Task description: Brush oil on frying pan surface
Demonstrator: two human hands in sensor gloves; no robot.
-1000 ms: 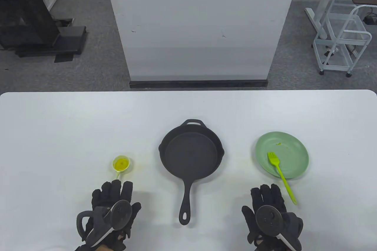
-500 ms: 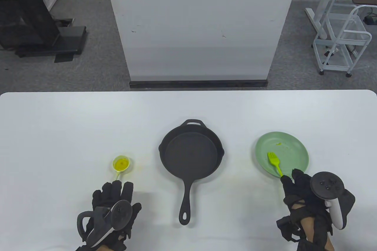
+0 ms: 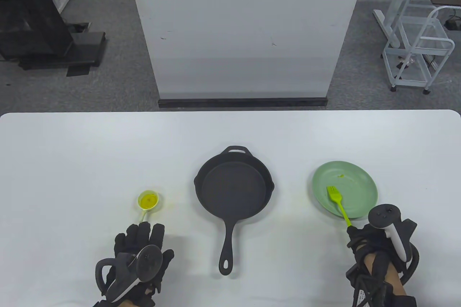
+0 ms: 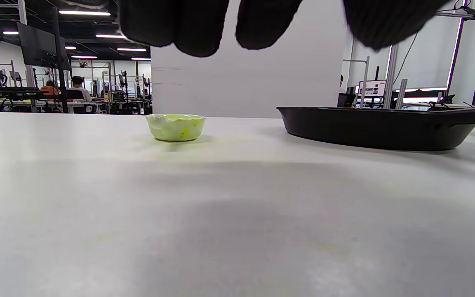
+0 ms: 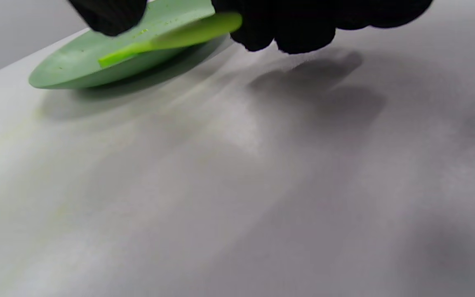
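Step in hand: picking up the brush; no oil on the pan yet, by the look of it.

Right hand (image 3: 374, 245) sits at 5 o'clock on the table, fingers wrapped around the tail end of the lime-green silicone brush (image 3: 338, 201). Right wrist view shows gloved fingertips (image 5: 278, 29) curled over the handle, so I read it as a grasp. Bristle head lies on the green plate (image 3: 360, 177), at 3 o'clock from the pan; handle runs off the plate's near rim into the hand. Can't tell whether the head has lifted off the plate.

Left hand (image 3: 138, 253) lies flat at 7 o'clock, fingers spread, holding nothing. Its fingertips sit just short of the small oil dish (image 3: 148, 200), apart from it. The dish holds yellow oil and has a short handle pointing toward that hand.

Cast-iron frying pan (image 3: 234, 186) is at table centre, long handle pointing to 6 o'clock, between dish and plate. Its surface looks dry and matte.

Next, as I judge it: lift the brush clear of the plate, carry it across over the pan to the dish at 9 o'clock, dip the bristles, then come back and sweep the pan floor. The dish is small and light, so the left hand probably wants to steady its handle during the dip. Watch for drips over the table on the way back.
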